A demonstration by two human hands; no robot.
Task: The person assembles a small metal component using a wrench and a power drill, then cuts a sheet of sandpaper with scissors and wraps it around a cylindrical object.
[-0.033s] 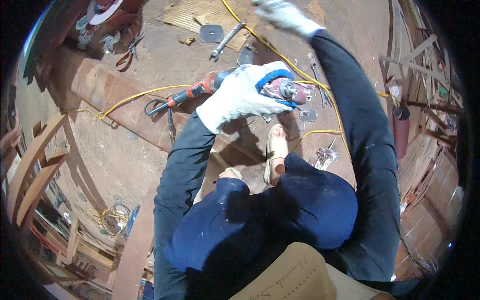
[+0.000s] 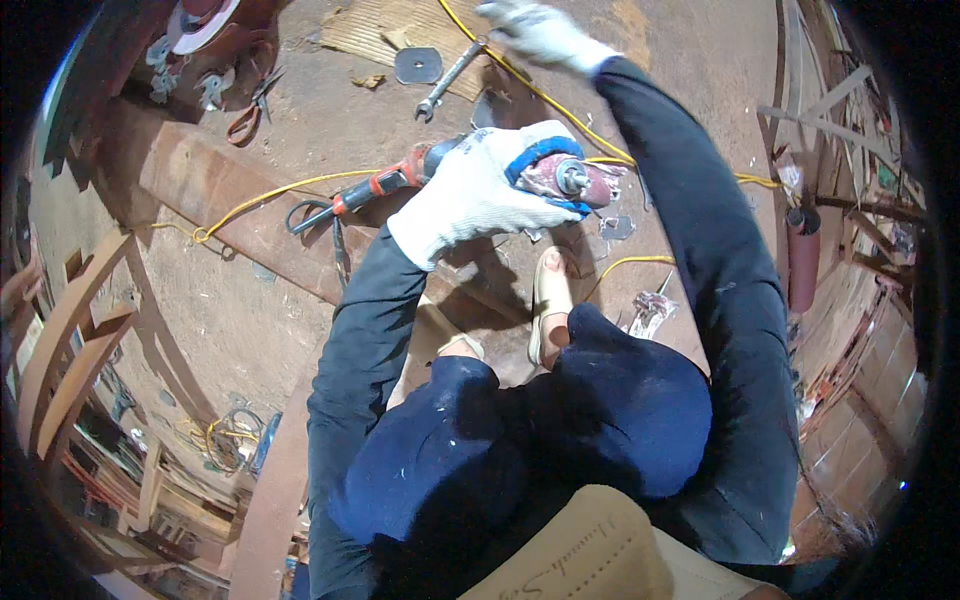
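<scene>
My left hand (image 2: 470,190), in a white glove with blue coating, is closed around the dusty head of an angle grinder (image 2: 572,178). Its bare metal spindle points up at me. The orange and black body (image 2: 397,178) runs out behind the hand to the left; the glove hides the part between. My right hand (image 2: 545,38), also gloved, is stretched to the far side and smeared by motion, so its fingers are unclear. Close to it lies a metal wrench (image 2: 450,80) on the floor. Beside the wrench is a dark square plate (image 2: 418,66) with a small hole.
A yellow cord (image 2: 545,97) crosses the floor. Scissors (image 2: 262,95) with reddish handles lie at the far left, near a round disc (image 2: 200,25). Ribbed cardboard (image 2: 370,30) lies at the back. Curved timbers (image 2: 75,320) stand left; a reddish cylinder (image 2: 803,262) stands right.
My right hand and forearm have shifted a little to the left, toward the wrench's upper end. My left hand keeps hold of the grinder in nearly the same place.
</scene>
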